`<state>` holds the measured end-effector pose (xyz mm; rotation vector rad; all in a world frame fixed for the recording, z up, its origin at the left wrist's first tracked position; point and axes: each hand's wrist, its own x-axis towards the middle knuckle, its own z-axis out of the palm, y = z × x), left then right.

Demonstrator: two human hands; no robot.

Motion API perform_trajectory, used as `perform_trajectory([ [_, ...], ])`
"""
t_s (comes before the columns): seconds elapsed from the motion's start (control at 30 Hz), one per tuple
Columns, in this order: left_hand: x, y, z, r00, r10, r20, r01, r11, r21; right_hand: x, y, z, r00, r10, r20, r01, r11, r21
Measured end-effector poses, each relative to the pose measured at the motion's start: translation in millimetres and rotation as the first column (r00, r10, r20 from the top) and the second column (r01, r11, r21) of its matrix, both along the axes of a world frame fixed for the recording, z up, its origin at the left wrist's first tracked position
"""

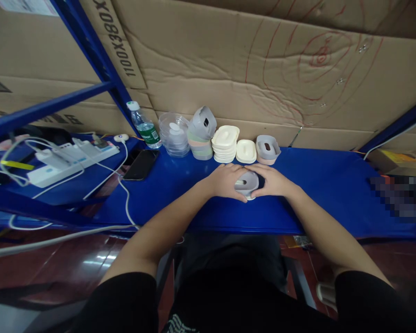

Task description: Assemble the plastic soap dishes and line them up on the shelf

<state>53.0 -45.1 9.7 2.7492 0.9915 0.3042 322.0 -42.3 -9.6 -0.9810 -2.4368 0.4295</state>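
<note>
White and crowded with plugs, a power strip (72, 163) lies on a blue surface beyond the left end of the blue desk (319, 189). A dark phone (141, 165) lies near the desk's back left corner, close to an upright bottle (146, 129) with a green label. Along the back edge come a stack of clear tubs (175, 136), then a pastel stack (201, 149) topped by a tilted grey piece, then a stack of cream lids (225, 143). Nearer the front edge, the left hand (228, 181) curves round the left side of a grey container (247, 183), its thumb and fingers clamped on the wall. Something pale shows beneath, possibly a lid, though the hands hide most of it. Behind the container sits a low cream piece (246, 151). The right hand (273, 180) clamps its thumb and fingers on the container's right side. Behind that hand, by the back edge, a grey holder (267, 147) rests on a pinkish one.
</note>
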Motion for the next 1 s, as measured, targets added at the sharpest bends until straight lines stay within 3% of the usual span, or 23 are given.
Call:
perform_trajectory([
  [0.27,9,-4,-9.0,0.998,0.061,0.002,-0.061,0.998,-0.034,-6,3,-8.6,0.998,-0.008,0.061,0.012,0.998,-0.066],
  [0.47,-2,3,-5.5,0.998,-0.012,0.069,0.014,1.000,-0.021,5,5,-1.5,0.999,0.004,0.036,-0.002,0.998,-0.061],
  [0.67,-7,12,-11.4,0.992,-0.100,0.077,0.102,0.994,-0.024,18,10,-3.1,0.996,0.018,0.082,-0.010,0.995,-0.095],
  [1.0,-1,11,-25.2,0.999,-0.039,-0.010,0.038,0.993,-0.108,7,7,-7.2,0.982,0.045,0.185,-0.019,0.990,-0.137],
])
